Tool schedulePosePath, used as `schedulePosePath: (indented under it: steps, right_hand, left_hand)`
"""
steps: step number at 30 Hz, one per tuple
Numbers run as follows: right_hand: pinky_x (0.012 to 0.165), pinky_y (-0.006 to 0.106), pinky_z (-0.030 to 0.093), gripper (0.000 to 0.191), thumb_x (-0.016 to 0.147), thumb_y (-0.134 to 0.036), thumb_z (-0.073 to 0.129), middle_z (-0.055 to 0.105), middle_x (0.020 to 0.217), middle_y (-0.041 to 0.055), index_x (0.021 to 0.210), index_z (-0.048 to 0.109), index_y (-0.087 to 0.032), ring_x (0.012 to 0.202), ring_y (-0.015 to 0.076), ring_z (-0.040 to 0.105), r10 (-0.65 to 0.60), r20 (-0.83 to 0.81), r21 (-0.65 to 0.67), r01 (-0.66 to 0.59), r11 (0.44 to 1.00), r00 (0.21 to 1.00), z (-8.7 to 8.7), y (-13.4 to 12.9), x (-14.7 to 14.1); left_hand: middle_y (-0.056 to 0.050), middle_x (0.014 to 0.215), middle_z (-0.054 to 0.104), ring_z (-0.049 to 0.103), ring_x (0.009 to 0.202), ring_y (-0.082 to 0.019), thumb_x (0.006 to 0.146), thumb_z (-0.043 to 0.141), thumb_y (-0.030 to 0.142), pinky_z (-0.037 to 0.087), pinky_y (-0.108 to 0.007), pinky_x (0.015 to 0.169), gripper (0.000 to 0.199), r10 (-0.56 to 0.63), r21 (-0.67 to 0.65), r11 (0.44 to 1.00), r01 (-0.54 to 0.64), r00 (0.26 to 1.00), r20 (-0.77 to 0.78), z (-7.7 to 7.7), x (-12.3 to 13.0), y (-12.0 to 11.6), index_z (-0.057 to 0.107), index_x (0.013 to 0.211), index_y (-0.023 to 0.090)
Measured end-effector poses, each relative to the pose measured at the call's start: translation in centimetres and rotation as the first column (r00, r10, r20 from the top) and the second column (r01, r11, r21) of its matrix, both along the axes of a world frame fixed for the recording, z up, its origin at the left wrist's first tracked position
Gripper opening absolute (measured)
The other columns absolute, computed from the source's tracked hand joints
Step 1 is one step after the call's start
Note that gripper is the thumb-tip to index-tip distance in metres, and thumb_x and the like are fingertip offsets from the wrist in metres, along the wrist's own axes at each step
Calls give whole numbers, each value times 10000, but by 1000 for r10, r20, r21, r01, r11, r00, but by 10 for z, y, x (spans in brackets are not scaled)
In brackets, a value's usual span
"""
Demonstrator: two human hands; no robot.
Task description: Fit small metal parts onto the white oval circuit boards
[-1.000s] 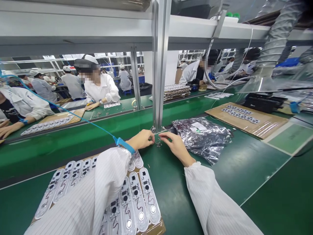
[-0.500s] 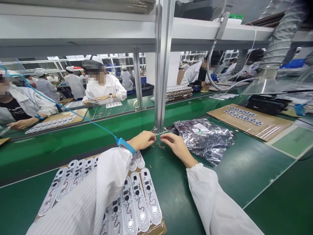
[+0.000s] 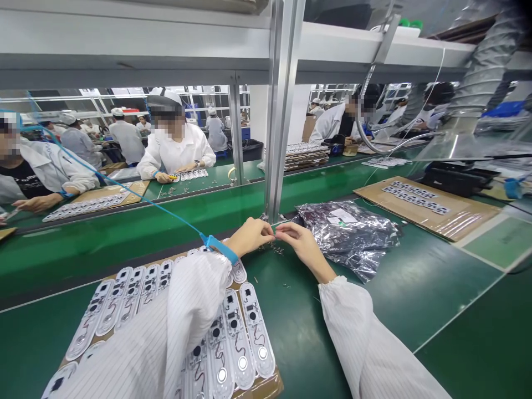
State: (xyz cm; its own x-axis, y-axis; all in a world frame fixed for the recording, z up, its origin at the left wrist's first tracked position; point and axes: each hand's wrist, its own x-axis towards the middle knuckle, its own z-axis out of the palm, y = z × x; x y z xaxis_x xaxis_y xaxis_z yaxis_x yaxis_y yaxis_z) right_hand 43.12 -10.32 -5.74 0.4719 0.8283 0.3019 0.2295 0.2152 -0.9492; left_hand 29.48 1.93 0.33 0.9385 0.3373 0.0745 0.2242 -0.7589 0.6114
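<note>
My left hand [image 3: 252, 235], a blue strap [image 3: 222, 249] around its wrist, has thumb and fingers pinched together. Facing it, my right hand [image 3: 297, 235] is pinched too, and the fingertips of both nearly meet. Whatever sits between the fingertips is too small to make out. Just below lies a scatter of small metal screws [image 3: 276, 249] on the green bench. Under my left sleeve, rows of white oval housings [image 3: 257, 332] with circuit boards and dark wires rest on a cardboard sheet [image 3: 266, 388].
Right of my hands lies a shiny silver bag [image 3: 353, 233]. Beyond it a cardboard sheet [image 3: 469, 213] carries small white parts. A metal post [image 3: 282, 122] rises in front of me. A blue cord [image 3: 149, 202] runs from my wrist strap. Co-workers sit across the green conveyor belt [image 3: 183, 213].
My left hand has moved right, closing the gap to my right hand; its fingers are now pinched close to the right fingertips. Across the belt, a co-worker has shifted their hands over the parts.
</note>
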Motion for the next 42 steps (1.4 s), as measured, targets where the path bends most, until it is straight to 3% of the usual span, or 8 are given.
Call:
schedulePosePath:
  steps: [9,18,24,27,29,32,37,42]
  right_hand:
    - [879,377,546,300,781,-479,741,732,963,49,921,726,-214,904,217,695,147,36,6,-148,989,988,24,-13,-27]
    - [727,263,487,120,911,-344,663,703,860,10,910,724,-240,793,143,642,429,335,-98,-422,902,839,55,-29,-114]
    - [738,272,485,155,940,-368,626,694,840,-1,870,691,-246,775,146,634,559,422,-226,-514,827,714,65,-19,-162]
    - [749,288,494,178,966,-384,577,693,867,5,892,682,-261,797,160,641,570,486,-308,-480,821,662,71,-12,-174]
    - [745,288,497,176,973,-378,563,692,883,8,905,680,-264,804,164,642,587,530,-361,-463,809,612,75,-6,-180]
    - [734,282,495,162,980,-317,552,687,886,8,903,680,-254,785,157,635,626,576,-438,-448,779,526,79,6,-194]
    - [733,289,487,154,965,-222,554,697,908,12,904,694,-239,780,156,637,671,605,-535,-405,741,429,81,44,-233]
    - [748,299,471,129,923,-176,590,703,877,19,872,701,-216,801,168,637,652,655,-513,-409,755,382,69,101,-277]
  left_hand:
    - [-38,771,750,688,771,-185,798,705,358,467,-244,663,213,-126,-272,957,102,989,-72,33,-34,6,745,860,158]
    - [-29,803,758,700,793,-170,815,711,359,491,-235,694,186,-159,-483,873,62,974,-163,60,-158,-17,739,882,188]
    - [-15,847,752,691,788,-159,858,661,342,509,-243,703,163,-28,-371,928,-26,990,-141,63,-226,-24,739,915,211]
    - [-9,970,746,681,911,-188,890,609,379,514,-302,854,190,197,-111,974,-199,980,-34,55,-273,-5,718,959,239]
    - [-15,1093,727,653,1037,-235,911,550,450,494,-369,947,254,436,7,900,-436,899,35,39,-311,13,701,998,264]
    - [-25,1259,668,591,1189,-266,921,506,521,444,-416,1049,365,600,47,795,-605,795,93,6,-363,36,651,1156,284]
    - [-9,1538,428,332,1453,-260,910,530,577,296,-435,1191,579,603,11,796,-605,794,77,-36,-398,40,467,1423,316]
    - [-13,1602,302,210,1502,-246,905,557,582,127,-507,1239,665,480,80,874,-479,877,16,-44,-392,30,391,1485,303]
